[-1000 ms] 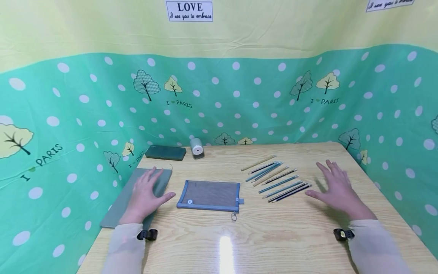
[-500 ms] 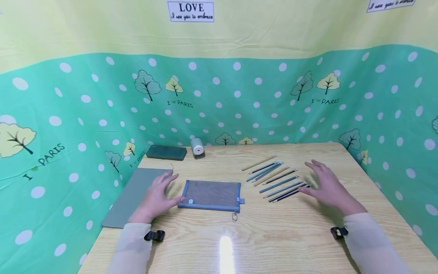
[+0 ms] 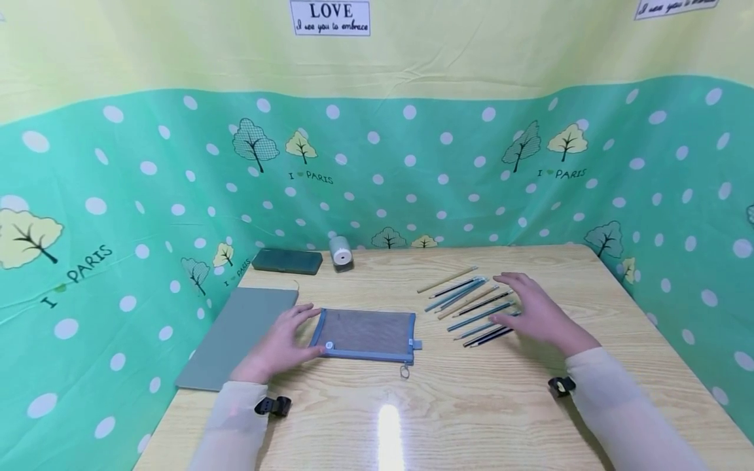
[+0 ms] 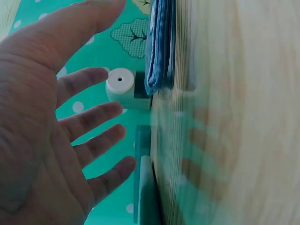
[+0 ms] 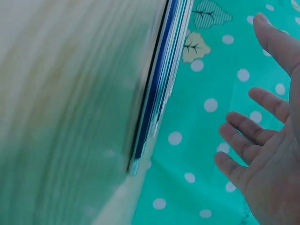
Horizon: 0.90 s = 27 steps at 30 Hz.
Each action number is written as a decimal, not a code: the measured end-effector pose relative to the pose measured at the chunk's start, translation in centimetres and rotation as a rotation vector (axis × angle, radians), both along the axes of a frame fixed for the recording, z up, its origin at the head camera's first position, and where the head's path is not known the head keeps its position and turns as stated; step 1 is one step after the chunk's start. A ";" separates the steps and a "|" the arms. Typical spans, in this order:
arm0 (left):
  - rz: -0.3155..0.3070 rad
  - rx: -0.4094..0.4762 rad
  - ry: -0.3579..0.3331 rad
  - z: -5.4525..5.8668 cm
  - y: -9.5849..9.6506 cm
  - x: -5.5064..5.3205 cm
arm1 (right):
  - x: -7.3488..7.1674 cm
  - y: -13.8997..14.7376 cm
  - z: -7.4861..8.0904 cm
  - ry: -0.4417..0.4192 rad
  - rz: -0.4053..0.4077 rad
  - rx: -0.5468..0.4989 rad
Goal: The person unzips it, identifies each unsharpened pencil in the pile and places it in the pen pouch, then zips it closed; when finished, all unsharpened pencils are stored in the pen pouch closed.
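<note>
A blue-edged mesh zip pouch (image 3: pixel 368 332) lies flat mid-table, its zip pull ring at the near right corner. My left hand (image 3: pixel 281 343) is at the pouch's left end, thumb and fingers spread, overlapping its edge in the head view. In the left wrist view that hand (image 4: pixel 61 112) holds nothing, and the folded pouch edge (image 4: pixel 160 51) shows beyond the thumb. Several pencils (image 3: pixel 471 307), blue, dark and natural wood, lie in a loose row to the right. Over their right ends hovers my right hand (image 3: pixel 538 317), fingers spread; the right wrist view shows its palm (image 5: pixel 276 178) bare.
A grey flat folder-like board (image 3: pixel 238 340) lies at the left table edge. At the back left are a dark green case (image 3: pixel 287 261) and a small white-and-grey cylindrical device (image 3: pixel 340 254). A dotted green curtain (image 3: pixel 406 176) hangs around the table.
My left hand has moved right, from over the grey board to the pouch's left end. My right hand has moved left, from beside the pencils to over their right ends.
</note>
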<state>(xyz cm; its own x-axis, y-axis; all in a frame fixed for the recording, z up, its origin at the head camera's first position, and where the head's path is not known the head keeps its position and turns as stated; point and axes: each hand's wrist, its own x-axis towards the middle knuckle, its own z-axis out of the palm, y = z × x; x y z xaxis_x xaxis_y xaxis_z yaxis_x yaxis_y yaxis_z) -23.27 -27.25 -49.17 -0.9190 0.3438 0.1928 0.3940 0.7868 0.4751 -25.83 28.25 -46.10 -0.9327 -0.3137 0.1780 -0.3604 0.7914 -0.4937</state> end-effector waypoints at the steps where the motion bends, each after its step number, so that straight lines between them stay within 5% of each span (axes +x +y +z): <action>1: -0.007 -0.005 0.000 0.0 0.1 0.0 | -0.2 -0.4 0.0 0.002 0.009 -0.001; 27: -0.105 -0.031 -0.078 -0.5 1.5 0.2 | -1.5 -9.7 0.2 -0.048 0.193 -0.049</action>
